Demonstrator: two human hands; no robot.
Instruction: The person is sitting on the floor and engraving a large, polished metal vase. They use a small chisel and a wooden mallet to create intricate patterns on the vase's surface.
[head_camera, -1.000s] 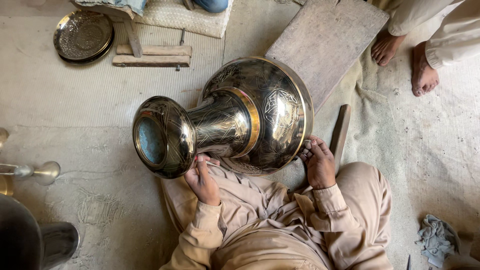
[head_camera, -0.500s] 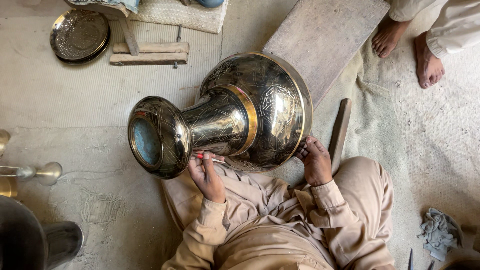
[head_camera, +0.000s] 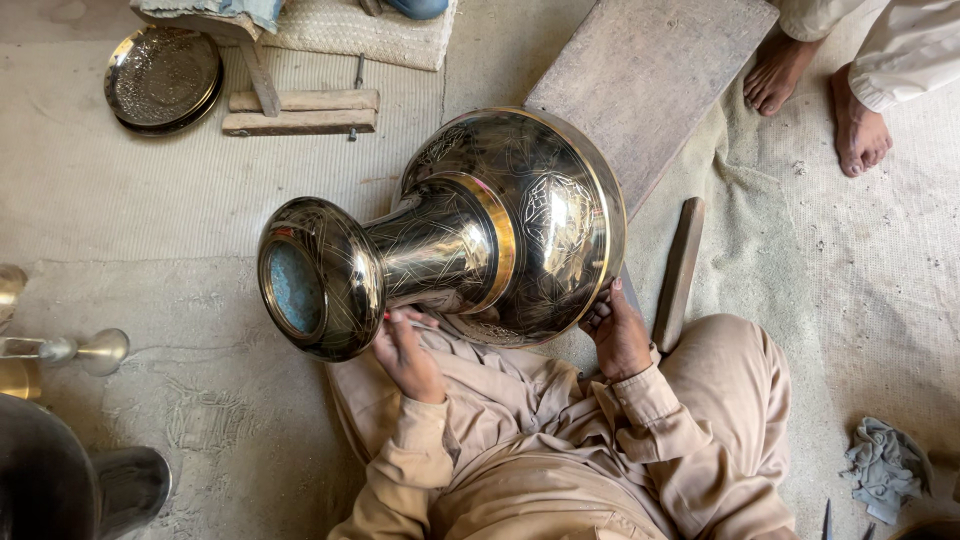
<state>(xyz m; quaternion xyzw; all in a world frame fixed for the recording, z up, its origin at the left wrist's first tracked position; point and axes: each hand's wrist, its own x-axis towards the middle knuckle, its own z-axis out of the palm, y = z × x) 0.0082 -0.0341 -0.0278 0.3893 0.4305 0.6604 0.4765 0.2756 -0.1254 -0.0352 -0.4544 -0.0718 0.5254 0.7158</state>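
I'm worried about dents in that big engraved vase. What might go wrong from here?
1. The vase lies on its side across the lap, steadied only by the right hand at its belly; it might roll toward the wooden board.
2. The thin tool in the left hand could slip and scratch the neck.

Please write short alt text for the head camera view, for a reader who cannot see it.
A large engraved brass vase lies on its side across a seated person's lap, the left hand holding a small red-tipped tool at its neck and the right hand steadying its wide body. A round engraved metal tray lies on the floor beyond, near another person's bare feet.
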